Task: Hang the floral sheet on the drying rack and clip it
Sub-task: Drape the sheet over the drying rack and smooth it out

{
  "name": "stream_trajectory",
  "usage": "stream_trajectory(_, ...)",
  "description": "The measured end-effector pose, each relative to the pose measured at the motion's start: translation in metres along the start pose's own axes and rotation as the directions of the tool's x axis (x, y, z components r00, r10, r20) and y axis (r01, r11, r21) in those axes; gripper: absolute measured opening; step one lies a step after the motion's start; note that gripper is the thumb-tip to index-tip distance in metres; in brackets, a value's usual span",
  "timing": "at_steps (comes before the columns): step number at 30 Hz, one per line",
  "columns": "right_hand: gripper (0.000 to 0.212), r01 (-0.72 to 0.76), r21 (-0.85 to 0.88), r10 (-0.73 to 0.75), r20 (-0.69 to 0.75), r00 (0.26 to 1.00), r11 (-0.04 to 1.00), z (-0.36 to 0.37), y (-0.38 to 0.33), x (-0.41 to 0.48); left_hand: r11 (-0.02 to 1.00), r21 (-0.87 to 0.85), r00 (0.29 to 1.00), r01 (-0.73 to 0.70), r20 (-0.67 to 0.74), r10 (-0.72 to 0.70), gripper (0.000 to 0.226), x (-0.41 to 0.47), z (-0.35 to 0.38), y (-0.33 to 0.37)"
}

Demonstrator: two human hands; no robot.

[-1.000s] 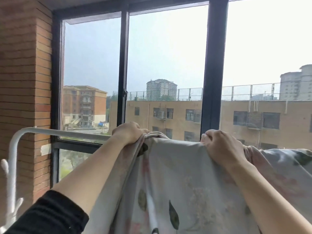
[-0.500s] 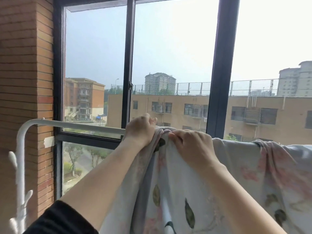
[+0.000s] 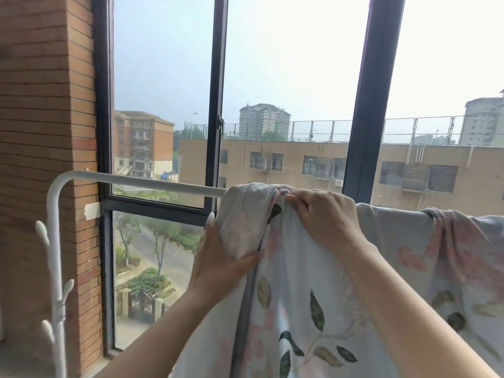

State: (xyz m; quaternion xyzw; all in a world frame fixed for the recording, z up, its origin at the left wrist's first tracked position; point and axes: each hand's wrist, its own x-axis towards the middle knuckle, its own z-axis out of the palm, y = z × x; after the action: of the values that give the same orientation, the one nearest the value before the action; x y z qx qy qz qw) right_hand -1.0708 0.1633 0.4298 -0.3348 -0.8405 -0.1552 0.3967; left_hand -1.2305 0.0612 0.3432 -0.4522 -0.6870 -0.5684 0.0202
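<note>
We are draping the pale floral cotton sheet [image 3: 313, 282] over the white metal drying rack [image 3: 141, 181]. Our right hand [image 3: 324, 219] pinches its bunched top; our left hand [image 3: 218, 257] clasps the edge. Next, probably spreading it leftward.

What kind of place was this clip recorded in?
Probably an enclosed balcony or laundry corner of an upper-floor flat: a white metal drying rack stands against dark-framed floor-height windows beside a red brick wall, overlooking a street and lower rooftops.

Floral sheet [image 3: 313, 268] over white rack bar [image 3: 152, 183], both hands [image 3: 324, 216] gripping its bunched edge.
</note>
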Motion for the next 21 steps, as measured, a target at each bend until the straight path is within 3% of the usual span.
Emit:
stream_trajectory(2,0.035,0.011,0.000,-0.011,0.003,1.000,1.000,-0.001,0.003,-0.001,0.991,-0.042,0.992,0.123,0.040,-0.122,0.078,0.000,-0.001,-0.004)
stream_trajectory(4,0.035,0.025,0.014,-0.025,-0.004,1.000,1.000,-0.001,0.005,-0.001,0.989,-0.037,0.988,0.141,0.063,-0.139,0.035,-0.003,-0.003,-0.006)
stream_trajectory(5,0.034,0.034,0.025,-0.033,-0.012,0.999,0.999,-0.001,0.006,-0.001,0.987,-0.078,0.988,0.144,0.074,-0.138,0.027,-0.003,-0.003,-0.007)
stream_trajectory(9,0.035,0.057,0.037,-0.056,-0.018,0.998,0.998,-0.001,0.009,0.001,0.962,-0.245,0.990,0.121,0.098,-0.099,0.056,0.000,-0.019,0.006)
stream_trajectory(12,0.037,0.065,0.011,-0.065,-0.006,0.998,0.998,0.000,0.013,0.001,0.979,-0.200,0.999,0.046,0.028,-0.042,0.032,0.014,-0.044,0.021)
stream_trajectory(16,0.042,0.072,-0.015,-0.072,-0.001,0.997,0.997,0.002,0.015,0.003,0.995,-0.085,0.996,-0.049,-0.074,0.043,0.017,0.046,-0.074,0.044)
stream_trajectory(21,0.039,-0.041,0.064,0.044,-0.048,0.998,0.997,-0.007,0.018,0.003,0.972,0.002,0.965,-0.233,-0.124,0.232,0.031,0.106,-0.078,0.089)
